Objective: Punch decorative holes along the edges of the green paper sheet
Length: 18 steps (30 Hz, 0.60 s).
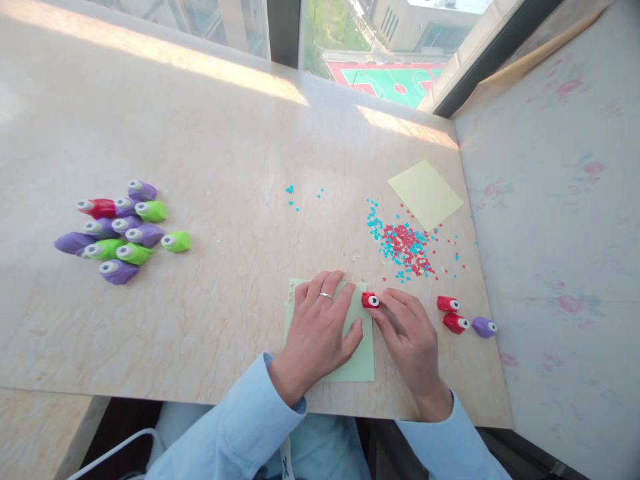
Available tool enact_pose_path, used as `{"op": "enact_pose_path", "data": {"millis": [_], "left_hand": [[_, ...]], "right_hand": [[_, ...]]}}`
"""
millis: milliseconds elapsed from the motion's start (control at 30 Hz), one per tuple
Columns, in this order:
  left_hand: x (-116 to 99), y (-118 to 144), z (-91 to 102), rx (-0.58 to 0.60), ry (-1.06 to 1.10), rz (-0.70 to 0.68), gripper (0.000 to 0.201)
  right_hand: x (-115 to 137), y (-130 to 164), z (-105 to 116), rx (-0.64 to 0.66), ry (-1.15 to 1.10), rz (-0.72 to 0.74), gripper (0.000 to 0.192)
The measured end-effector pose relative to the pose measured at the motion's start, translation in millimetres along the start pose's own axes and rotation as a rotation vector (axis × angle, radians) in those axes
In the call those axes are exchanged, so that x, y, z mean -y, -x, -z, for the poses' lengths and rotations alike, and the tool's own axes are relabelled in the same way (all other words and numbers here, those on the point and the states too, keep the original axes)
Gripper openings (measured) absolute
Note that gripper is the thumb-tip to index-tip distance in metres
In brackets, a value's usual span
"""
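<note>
A pale green sheet of paper (pixel 357 363) lies at the table's front, with small notches punched along its upper left edge. My left hand (pixel 320 327) rests flat on it, fingers spread, a ring on one finger. Between the thumb and fingers of my right hand (pixel 410 333) is a small red craft punch (pixel 371 300), set at the sheet's upper right corner. Just beyond the paper is a heap of tiny red and blue paper cutouts (pixel 407 250). Whether the punch's slot has paper in it is too small to tell.
Several purple, green and red craft punches (pixel 117 233) are grouped at the left. Two red punches (pixel 455 324) and a purple punch (pixel 484 327) sit at the right near the flowered wall (pixel 565 267). A yellow paper square (pixel 425 193) lies behind the heap, below the window (pixel 375 47).
</note>
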<state>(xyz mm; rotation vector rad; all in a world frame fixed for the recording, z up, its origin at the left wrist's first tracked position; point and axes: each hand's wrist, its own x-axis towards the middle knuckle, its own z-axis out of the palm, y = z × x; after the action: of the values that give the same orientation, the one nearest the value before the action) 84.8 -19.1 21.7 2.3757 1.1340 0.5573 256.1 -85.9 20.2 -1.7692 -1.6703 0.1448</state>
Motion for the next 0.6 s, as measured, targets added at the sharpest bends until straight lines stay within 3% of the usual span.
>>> {"op": "enact_pose_path", "data": {"millis": [333,600], "left_hand": [[-0.3,-1.5,1.8,0.000,0.020,0.024,0.042],[0.4,-2.3,3.8,-0.013,0.053,0.041,0.038]], "right_hand": [[0.9,0.1,0.0,-0.004,-0.014,0.002,0.034],[1.1,3.4,2.4,0.000,-0.094,-0.102,0.028]]}}
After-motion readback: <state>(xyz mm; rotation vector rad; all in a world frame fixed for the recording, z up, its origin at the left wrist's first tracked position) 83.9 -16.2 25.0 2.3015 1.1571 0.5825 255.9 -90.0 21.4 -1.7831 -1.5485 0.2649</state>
